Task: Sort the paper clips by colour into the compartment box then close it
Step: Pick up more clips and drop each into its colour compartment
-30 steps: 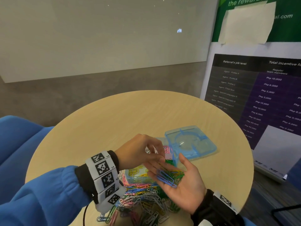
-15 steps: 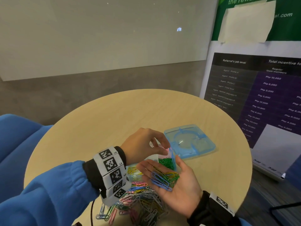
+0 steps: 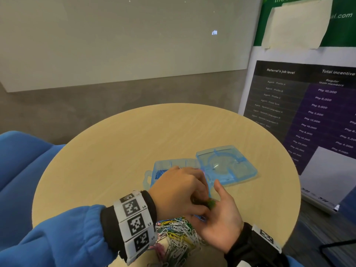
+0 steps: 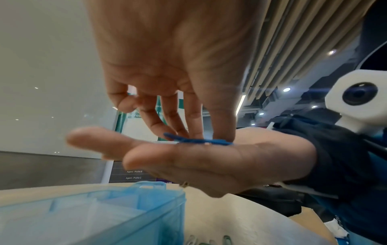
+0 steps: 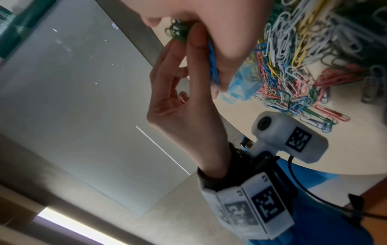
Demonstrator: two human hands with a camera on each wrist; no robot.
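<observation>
My right hand (image 3: 223,220) lies palm up above the table's near side, fingers relaxed, carrying a clump of green paper clips (image 3: 211,203) and a few blue paper clips (image 3: 200,217). My left hand (image 3: 181,189) reaches over it. In the left wrist view its thumb and fingertips (image 4: 195,132) come down together on the blue paper clips (image 4: 199,141) and pinch them on the palm. The light blue compartment box (image 3: 165,167) sits just beyond the hands, its lid (image 3: 227,166) laid open to the right. Some blue clips show in its left compartment.
A mixed pile of paper clips (image 3: 177,234) in several colours lies on the round wooden table (image 3: 134,141) under my wrists. A blue seat (image 3: 23,166) stands at the left. A printed banner (image 3: 308,112) stands at the right.
My left hand came back from over the box and down onto the right palm, where it now pinches the blue clips. The right hand stayed palm up.
</observation>
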